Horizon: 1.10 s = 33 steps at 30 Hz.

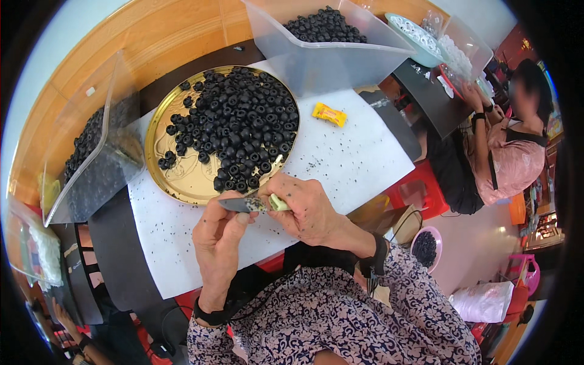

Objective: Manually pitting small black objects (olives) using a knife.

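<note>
My right hand (301, 208) is wrapped round the pale green handle of a small knife (243, 204), its speckled grey blade pointing left. My left hand (220, 228) is closed at the blade, thumb and fingers pressed together; anything between them is too small or hidden to name. Just beyond both hands lies a round gold tray (159, 143), heaped with small black ring-shaped pieces (237, 115) that have holes through them. Dark specks dot my fingers.
White paper (340, 164) strewn with black crumbs covers the table, with a yellow wrapped packet (329, 114) on it. Clear plastic bins of black pieces stand at the back (328, 64) and left (106, 158). A person (508, 140) works at the right; a pink basin (427, 249) sits below.
</note>
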{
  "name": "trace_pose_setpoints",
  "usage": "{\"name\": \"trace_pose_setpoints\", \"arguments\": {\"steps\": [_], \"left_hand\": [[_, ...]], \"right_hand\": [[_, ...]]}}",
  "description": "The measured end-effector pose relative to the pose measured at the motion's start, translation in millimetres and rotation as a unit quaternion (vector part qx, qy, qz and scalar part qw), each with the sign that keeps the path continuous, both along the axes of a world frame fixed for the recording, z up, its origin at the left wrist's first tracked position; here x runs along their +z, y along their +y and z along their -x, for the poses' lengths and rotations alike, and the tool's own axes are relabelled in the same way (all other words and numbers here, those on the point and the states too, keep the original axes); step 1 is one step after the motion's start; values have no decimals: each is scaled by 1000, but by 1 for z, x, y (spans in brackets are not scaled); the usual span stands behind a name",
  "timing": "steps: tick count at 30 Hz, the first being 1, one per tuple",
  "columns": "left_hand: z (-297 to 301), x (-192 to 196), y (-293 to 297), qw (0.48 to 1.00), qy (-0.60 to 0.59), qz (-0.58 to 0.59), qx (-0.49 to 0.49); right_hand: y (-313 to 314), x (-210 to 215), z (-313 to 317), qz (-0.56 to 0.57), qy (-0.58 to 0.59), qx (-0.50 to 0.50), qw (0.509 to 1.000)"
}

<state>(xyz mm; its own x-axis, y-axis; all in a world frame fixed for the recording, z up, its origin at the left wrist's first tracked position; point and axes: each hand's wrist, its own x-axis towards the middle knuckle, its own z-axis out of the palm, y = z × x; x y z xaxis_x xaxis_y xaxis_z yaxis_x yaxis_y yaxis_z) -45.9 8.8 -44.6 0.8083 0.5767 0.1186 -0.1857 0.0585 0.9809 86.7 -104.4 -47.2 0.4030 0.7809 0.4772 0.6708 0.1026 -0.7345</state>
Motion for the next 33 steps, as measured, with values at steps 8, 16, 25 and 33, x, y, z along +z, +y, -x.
{"name": "trace_pose_setpoints", "arguments": {"steps": [8,16,25,33], "left_hand": [[-1,-4,0,999,-13,31,-9],[0,-6,2,999,-17,48,-19],[0,-7,3,997,-24,61,-27],[-2,-4,6,994,22,101,-40]], "right_hand": [[0,-1,2,56,-118,10,991],[1,-3,3,66,-115,8,991],[2,-2,2,65,-112,13,991],[4,0,2,76,-123,3,989]]}}
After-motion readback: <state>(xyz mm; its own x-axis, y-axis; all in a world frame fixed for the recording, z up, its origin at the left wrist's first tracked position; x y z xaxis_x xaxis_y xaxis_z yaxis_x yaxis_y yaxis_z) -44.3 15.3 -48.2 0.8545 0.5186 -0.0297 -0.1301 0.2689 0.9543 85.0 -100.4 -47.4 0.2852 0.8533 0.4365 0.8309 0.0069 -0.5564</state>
